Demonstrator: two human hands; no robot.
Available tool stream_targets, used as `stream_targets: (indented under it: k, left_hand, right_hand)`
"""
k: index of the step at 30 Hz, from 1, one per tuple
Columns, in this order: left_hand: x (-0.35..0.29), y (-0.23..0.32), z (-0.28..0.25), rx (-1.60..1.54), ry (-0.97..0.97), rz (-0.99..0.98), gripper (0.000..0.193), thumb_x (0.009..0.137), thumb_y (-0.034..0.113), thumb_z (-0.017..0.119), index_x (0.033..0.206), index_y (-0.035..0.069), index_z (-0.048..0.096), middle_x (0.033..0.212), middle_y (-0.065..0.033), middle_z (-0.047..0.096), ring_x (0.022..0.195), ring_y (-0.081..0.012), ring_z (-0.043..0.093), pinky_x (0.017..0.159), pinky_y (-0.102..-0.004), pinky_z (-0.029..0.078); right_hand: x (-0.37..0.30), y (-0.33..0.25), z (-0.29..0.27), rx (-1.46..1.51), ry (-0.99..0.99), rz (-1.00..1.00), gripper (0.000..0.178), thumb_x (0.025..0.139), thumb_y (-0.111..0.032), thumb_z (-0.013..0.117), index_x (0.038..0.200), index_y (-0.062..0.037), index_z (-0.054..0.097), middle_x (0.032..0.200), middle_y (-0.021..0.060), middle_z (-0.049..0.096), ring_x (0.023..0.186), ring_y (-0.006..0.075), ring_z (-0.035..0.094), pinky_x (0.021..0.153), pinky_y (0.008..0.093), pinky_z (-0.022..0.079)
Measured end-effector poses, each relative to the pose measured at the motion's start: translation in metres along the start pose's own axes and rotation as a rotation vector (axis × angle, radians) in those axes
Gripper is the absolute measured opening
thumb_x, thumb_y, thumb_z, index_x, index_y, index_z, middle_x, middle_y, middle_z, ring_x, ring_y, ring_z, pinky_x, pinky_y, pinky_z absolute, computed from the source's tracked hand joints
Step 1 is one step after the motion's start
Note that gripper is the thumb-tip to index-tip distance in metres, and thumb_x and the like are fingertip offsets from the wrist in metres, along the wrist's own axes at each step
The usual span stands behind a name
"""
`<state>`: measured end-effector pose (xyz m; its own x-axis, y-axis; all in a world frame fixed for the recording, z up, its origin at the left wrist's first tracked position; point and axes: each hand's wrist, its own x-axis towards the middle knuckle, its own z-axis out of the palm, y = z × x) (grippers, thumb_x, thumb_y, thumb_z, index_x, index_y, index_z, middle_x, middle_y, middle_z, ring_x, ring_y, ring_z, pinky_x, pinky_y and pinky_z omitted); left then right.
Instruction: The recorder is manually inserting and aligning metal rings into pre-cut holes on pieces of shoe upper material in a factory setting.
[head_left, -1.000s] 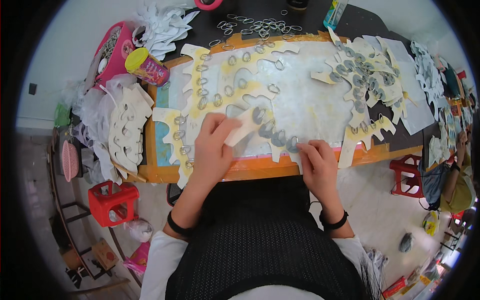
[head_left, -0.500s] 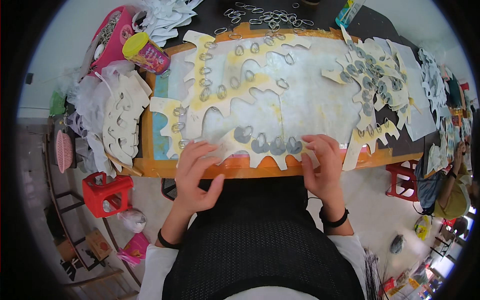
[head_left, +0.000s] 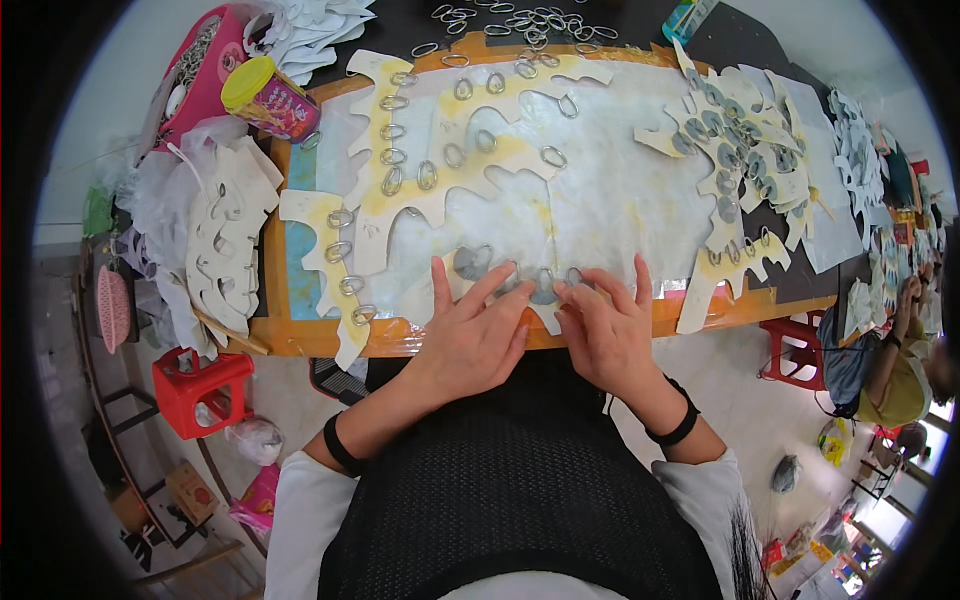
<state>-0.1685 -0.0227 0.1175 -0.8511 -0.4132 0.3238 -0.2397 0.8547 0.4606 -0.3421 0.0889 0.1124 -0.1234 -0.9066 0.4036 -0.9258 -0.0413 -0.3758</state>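
A cream, toothed cut-out piece (head_left: 547, 319) lies at the table's near edge, bearing round grey patches (head_left: 471, 264) and metal oval rings (head_left: 545, 280). My left hand (head_left: 472, 338) rests over its middle, fingers extended and fingertips on a grey patch. Beside it, my right hand (head_left: 608, 328) has its fingers apart, the tips touching the piece near the same patch. Both hands cover much of the piece. Farther off lie yellow-smeared cream pieces (head_left: 372, 225) with rings set along their edges. A smaller ringed piece (head_left: 325, 262) lies to the left.
Patched pieces (head_left: 728, 180) are heaped at the right, with a ringed piece (head_left: 715, 285) nearer. Loose rings (head_left: 540, 22) lie at the back. At the left stand a yellow-lidded tub (head_left: 268, 98), a pink basket (head_left: 213, 75) and stacked cream cut-outs (head_left: 225, 240). Red stools (head_left: 203, 392) flank the table.
Both hands have moved inward from the two ends of the patched piece to its middle. They now nearly meet over the grey patches. The view has shifted slightly.
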Motion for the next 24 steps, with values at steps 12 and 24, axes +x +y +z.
stream_targets:
  k: [12, 24]
  left_hand:
    - [0.002, 0.007, 0.015, 0.202, -0.036, 0.079, 0.044, 0.077, 0.023, 0.068, 0.120, 0.016, 0.066, 0.111, -0.0077, 0.059, 0.118, -0.0261, 0.053, 0.105, -0.0725, 0.002]
    - [-0.004, 0.004, 0.006, 0.058, -0.088, 0.035, 0.041, 0.078, 0.017, 0.063, 0.116, 0.002, 0.064, 0.119, -0.0114, 0.060, 0.129, -0.0284, 0.048, 0.103, -0.0737, -0.006]
  right_hand:
    - [-0.002, 0.012, -0.007, 0.515, 0.147, 0.133, 0.043, 0.075, -0.001, 0.067, 0.115, -0.0054, 0.054, 0.107, 0.0012, 0.065, 0.107, 0.0261, 0.056, 0.109, 0.0560, 0.026]
    - [-0.003, -0.012, 0.002, -0.010, -0.058, 0.032, 0.045, 0.077, -0.009, 0.070, 0.118, -0.0045, 0.054, 0.105, 0.0039, 0.063, 0.107, 0.0207, 0.058, 0.110, 0.0591, 0.023]
